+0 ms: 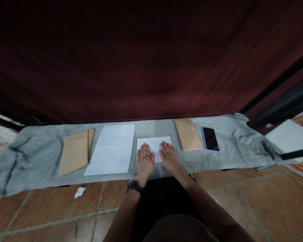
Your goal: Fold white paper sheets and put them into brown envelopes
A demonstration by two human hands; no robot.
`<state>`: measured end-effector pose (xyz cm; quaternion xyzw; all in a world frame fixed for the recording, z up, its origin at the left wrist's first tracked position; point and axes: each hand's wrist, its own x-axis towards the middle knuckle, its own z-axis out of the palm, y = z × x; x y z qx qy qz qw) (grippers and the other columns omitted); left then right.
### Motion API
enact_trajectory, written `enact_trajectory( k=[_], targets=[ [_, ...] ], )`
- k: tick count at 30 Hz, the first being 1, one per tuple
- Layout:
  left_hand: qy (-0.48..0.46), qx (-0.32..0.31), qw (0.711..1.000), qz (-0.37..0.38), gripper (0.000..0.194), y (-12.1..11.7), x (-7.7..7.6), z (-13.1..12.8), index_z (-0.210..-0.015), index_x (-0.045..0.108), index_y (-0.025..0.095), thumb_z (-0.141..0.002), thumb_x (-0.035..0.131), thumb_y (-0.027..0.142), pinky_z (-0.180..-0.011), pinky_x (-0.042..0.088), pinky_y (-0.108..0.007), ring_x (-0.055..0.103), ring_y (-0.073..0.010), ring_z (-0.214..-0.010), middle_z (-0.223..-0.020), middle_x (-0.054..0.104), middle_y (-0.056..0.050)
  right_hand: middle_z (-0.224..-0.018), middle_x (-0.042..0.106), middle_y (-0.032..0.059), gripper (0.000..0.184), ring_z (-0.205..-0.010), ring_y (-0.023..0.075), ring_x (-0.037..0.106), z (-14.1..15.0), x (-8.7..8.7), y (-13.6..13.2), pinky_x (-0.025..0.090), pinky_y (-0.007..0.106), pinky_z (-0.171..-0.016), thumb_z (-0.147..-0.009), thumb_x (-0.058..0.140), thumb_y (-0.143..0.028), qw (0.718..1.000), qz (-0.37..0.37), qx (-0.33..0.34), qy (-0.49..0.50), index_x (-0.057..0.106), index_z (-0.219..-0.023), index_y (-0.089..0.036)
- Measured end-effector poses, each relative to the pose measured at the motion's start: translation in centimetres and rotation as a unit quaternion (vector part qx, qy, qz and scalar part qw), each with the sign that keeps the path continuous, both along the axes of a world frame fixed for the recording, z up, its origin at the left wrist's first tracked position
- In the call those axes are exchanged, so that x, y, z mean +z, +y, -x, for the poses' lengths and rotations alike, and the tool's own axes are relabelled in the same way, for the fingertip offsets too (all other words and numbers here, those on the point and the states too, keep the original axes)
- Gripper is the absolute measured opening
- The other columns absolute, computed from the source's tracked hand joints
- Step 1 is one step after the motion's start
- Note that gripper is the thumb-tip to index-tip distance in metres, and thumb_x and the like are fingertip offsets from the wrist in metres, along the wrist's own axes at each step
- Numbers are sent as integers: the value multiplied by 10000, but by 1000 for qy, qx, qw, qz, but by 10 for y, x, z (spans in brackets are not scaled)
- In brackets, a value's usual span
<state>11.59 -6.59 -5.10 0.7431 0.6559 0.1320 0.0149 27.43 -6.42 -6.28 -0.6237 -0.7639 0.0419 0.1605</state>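
Note:
A small white sheet of paper (154,140), perhaps folded, lies on the grey cloth in front of me. My left hand (144,161) rests flat on its left part, fingers stretched forward. On the right part of the same paper lies my right hand (169,157), palm down with the fingers extended. Both hands are open and hide the paper's lower corners. Left of them is a larger white sheet (113,148) with a faint crease across it. To the right are brown envelopes (189,134), lying flat in a stack.
More brown envelopes (74,151) lie fanned at the left. A phone (210,138) with a dark screen is at the right. Grey cloth (229,141) covers the narrow table. A dark red curtain (146,74) hangs behind it. A crumpled white scrap (80,192) is on the tiled floor.

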Motion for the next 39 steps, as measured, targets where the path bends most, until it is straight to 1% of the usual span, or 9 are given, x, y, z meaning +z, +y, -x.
enact_trajectory(
  k=[4,7,9,12,14,17,23,31,39],
  targets=[
    [-16,30,999,-22,592,0,-3,4,-1534,337,59,-977,341,258,-1222,261,-516,306,-272,-1500,-1584,372,-188,-1570,411,132,553,-1467,273,357,-6,-2,0,285,472,-1196,-1067,301,-389,1000,-3,-29,6,403,-1526,-98],
    [-14,54,998,-31,584,1,-1,7,-1505,381,21,-975,344,262,-1222,254,-529,340,-296,-1483,-1553,412,-220,-1562,418,149,555,-1453,292,376,-10,-1,0,279,483,-1193,-1066,301,-385,998,0,-55,2,423,-1512,-78],
    [-12,53,998,-33,577,2,3,7,-1481,411,-5,-978,342,270,-1230,245,-515,339,-301,-1483,-1541,429,-233,-1557,420,170,562,-1453,305,375,-10,1,2,270,487,-1195,-1065,305,-387,998,3,-65,-3,441,-1496,-53],
    [-16,6,999,-28,567,6,8,3,-1496,399,22,-987,324,260,-1240,242,-476,292,-268,-1507,-1565,416,-194,-1559,427,154,551,-1461,299,367,-6,7,8,268,485,-1197,-1068,293,-390,999,2,-46,4,460,-1489,-76],
    [-15,-40,999,-16,561,10,10,-2,-1507,388,41,-996,301,254,-1242,244,-459,256,-250,-1520,-1587,391,-166,-1567,426,118,540,-1466,286,360,-1,11,13,272,473,-1201,-1072,275,-393,1000,3,-12,11,467,-1491,-111],
    [-8,-88,996,12,558,17,10,-9,-1510,388,49,-998,272,239,-1240,246,-456,235,-245,-1527,-1603,369,-151,-1575,419,102,529,-1474,267,348,8,14,23,276,455,-1208,-1077,254,-375,999,10,36,15,476,-1487,-125],
    [10,-101,994,45,568,29,5,-9,-1519,378,60,-992,267,239,-1240,232,-472,243,-252,-1524,-1604,364,-157,-1556,448,108,484,-1473,241,351,17,10,35,285,467,-1211,-1076,287,-330,998,14,64,12,517,-1455,-139],
    [1,-60,998,15,575,38,-4,-6,-1529,357,64,-986,294,243,-1240,236,-457,247,-236,-1523,-1598,369,-163,-1570,422,102,469,-1469,251,357,15,3,40,268,481,-1211,-1064,330,-323,1000,5,28,2,496,-1477,-175],
    [-5,-17,1000,-3,574,43,-6,1,-1511,373,36,-984,325,258,-1233,248,-466,262,-249,-1517,-1590,366,-190,-1587,388,92,517,-1466,267,363,10,-1,43,261,480,-1205,-1061,308,-376,1000,4,-11,1,434,-1518,-169]
  ],
)
